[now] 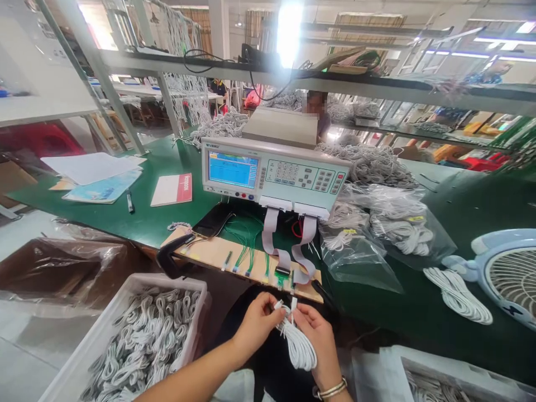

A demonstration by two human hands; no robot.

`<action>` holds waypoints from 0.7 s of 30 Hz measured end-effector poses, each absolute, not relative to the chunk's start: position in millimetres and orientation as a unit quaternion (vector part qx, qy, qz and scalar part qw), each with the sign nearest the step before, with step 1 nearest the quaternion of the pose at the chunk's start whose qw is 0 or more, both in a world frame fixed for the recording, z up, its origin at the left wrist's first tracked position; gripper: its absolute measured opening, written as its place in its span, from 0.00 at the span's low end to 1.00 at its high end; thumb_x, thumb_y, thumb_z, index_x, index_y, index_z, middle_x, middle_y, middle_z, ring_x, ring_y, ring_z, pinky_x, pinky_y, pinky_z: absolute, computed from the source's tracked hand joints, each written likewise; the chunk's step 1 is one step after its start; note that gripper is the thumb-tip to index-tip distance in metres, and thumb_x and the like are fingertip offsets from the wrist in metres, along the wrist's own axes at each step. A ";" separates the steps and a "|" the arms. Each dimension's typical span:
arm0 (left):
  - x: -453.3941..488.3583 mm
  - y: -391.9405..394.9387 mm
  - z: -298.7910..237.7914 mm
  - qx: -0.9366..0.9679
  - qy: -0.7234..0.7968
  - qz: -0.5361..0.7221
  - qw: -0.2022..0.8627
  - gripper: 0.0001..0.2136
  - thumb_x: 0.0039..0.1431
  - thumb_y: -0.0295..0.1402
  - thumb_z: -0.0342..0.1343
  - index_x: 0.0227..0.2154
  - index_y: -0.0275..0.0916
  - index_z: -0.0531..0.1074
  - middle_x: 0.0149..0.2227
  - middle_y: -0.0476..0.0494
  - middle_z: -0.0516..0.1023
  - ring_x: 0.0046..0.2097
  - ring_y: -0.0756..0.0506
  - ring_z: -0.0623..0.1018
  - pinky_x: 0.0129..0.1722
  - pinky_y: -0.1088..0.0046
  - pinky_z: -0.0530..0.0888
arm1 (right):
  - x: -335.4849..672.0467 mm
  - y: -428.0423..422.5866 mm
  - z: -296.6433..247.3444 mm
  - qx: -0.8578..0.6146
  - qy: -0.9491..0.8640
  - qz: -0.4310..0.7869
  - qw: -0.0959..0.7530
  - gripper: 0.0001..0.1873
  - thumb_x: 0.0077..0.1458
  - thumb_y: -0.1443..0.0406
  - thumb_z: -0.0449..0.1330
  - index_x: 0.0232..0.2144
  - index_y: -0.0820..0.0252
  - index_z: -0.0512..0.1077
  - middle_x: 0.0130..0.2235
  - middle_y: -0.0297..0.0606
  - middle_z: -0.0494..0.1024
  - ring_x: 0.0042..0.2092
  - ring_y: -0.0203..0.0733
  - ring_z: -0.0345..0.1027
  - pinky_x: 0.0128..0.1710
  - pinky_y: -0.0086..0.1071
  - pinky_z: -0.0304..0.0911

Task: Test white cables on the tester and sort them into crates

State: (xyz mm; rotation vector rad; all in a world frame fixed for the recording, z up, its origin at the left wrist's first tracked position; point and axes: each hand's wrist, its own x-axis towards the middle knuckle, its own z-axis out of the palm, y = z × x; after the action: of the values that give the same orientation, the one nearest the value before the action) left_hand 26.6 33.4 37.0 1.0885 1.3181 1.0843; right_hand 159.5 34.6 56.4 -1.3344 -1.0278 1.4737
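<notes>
A coiled white cable hangs between my two hands, close to the front edge of the bench. My left hand pinches one end of it, where a small white connector shows at the fingertips. With thumb and fingers, my right hand grips the other end, and its white plug points up towards the wooden board. Just beyond my hands is the wooden test board, with green wires and small sockets along its edge. Grey ribbon cables run from it up to the cable tester, whose blue screen is lit.
A plastic bin of coiled cables stands at lower left, another bin at lower right. Bagged cables, a loose cable coil and a fan are on the right. Papers lie left. A person is behind the tester.
</notes>
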 end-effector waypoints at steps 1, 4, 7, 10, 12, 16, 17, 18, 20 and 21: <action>24.5 35.8 37.6 0.447 0.542 0.436 0.562 0.14 0.43 0.43 0.54 0.21 0.37 0.63 0.20 0.53 0.62 0.22 0.54 0.62 0.22 0.79 0.60 | 160.5 38.0 56.7 -0.541 -0.406 0.597 0.431 0.16 0.39 0.58 0.62 0.29 0.64 0.72 0.23 0.39 0.75 0.24 0.42 0.68 0.23 0.31 0.63; 19.5 41.7 40.1 0.409 0.514 0.395 0.642 0.15 0.43 0.45 0.53 0.23 0.36 0.63 0.18 0.53 0.64 0.20 0.54 0.63 0.19 0.79 0.62 | 162.3 43.9 58.1 -0.547 -0.411 0.599 0.417 0.16 0.38 0.59 0.63 0.29 0.65 0.73 0.21 0.38 0.75 0.23 0.40 0.66 0.21 0.29 0.61; 17.2 45.3 43.7 0.379 0.499 0.392 0.674 0.16 0.40 0.45 0.55 0.22 0.36 0.63 0.18 0.51 0.67 0.20 0.53 0.67 0.20 0.78 0.65 | 164.6 45.7 58.0 -0.547 -0.418 0.597 0.411 0.15 0.38 0.59 0.63 0.28 0.65 0.73 0.21 0.38 0.74 0.22 0.38 0.65 0.21 0.28 0.60; 16.6 46.6 45.9 0.354 0.491 0.390 0.694 0.16 0.39 0.43 0.56 0.22 0.35 0.63 0.18 0.50 0.69 0.21 0.52 0.69 0.21 0.76 0.67 | 166.3 46.5 57.2 -0.545 -0.421 0.596 0.413 0.13 0.39 0.60 0.63 0.27 0.65 0.72 0.21 0.37 0.74 0.22 0.37 0.64 0.21 0.27 0.59; 16.0 46.5 46.3 0.337 0.492 0.395 0.699 0.15 0.39 0.43 0.57 0.22 0.34 0.64 0.19 0.49 0.70 0.21 0.52 0.69 0.21 0.76 0.67 | 164.3 46.8 57.7 -0.536 -0.417 0.604 0.417 0.12 0.39 0.62 0.63 0.27 0.64 0.72 0.20 0.35 0.74 0.22 0.36 0.64 0.21 0.26 0.58; 12.3 45.6 47.0 0.294 0.487 0.422 0.706 0.15 0.39 0.41 0.57 0.21 0.34 0.64 0.20 0.49 0.69 0.20 0.54 0.67 0.21 0.78 0.66 | 152.7 45.7 58.8 -0.485 -0.339 0.660 0.462 0.10 0.40 0.62 0.63 0.26 0.64 0.71 0.20 0.34 0.73 0.21 0.35 0.63 0.21 0.26 0.58; 11.3 45.4 47.5 0.284 0.483 0.428 0.709 0.14 0.39 0.41 0.57 0.21 0.34 0.64 0.20 0.49 0.69 0.20 0.55 0.67 0.21 0.79 0.66 | 150.1 45.0 58.6 -0.474 -0.316 0.671 0.475 0.10 0.41 0.62 0.62 0.25 0.63 0.71 0.20 0.34 0.72 0.21 0.35 0.64 0.22 0.27 0.59; 10.4 45.2 48.3 0.277 0.480 0.433 0.711 0.14 0.39 0.41 0.58 0.21 0.33 0.64 0.20 0.49 0.69 0.20 0.55 0.67 0.21 0.79 0.66 | 148.6 44.2 58.3 -0.467 -0.303 0.675 0.484 0.10 0.41 0.61 0.62 0.25 0.63 0.70 0.20 0.34 0.72 0.21 0.36 0.64 0.22 0.28 0.59; 9.9 45.1 50.1 0.267 0.479 0.439 0.711 0.14 0.38 0.40 0.58 0.21 0.33 0.64 0.21 0.49 0.70 0.21 0.55 0.68 0.21 0.79 0.65 | 149.7 42.3 57.5 -0.473 -0.323 0.661 0.485 0.11 0.41 0.61 0.62 0.27 0.63 0.70 0.21 0.35 0.73 0.23 0.37 0.65 0.24 0.29 0.60; 10.4 45.2 51.1 0.262 0.479 0.442 0.712 0.14 0.38 0.39 0.59 0.21 0.33 0.64 0.21 0.48 0.70 0.21 0.55 0.68 0.21 0.80 0.65 | 152.4 41.2 57.1 -0.481 -0.352 0.646 0.477 0.12 0.41 0.60 0.62 0.28 0.63 0.70 0.23 0.35 0.73 0.24 0.38 0.66 0.25 0.29 0.60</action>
State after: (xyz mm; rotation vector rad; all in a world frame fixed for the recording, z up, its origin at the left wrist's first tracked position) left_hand 10.4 45.2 51.1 0.5808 1.0626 0.9792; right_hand 152.4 41.2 57.1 -1.1750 -0.8602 1.5789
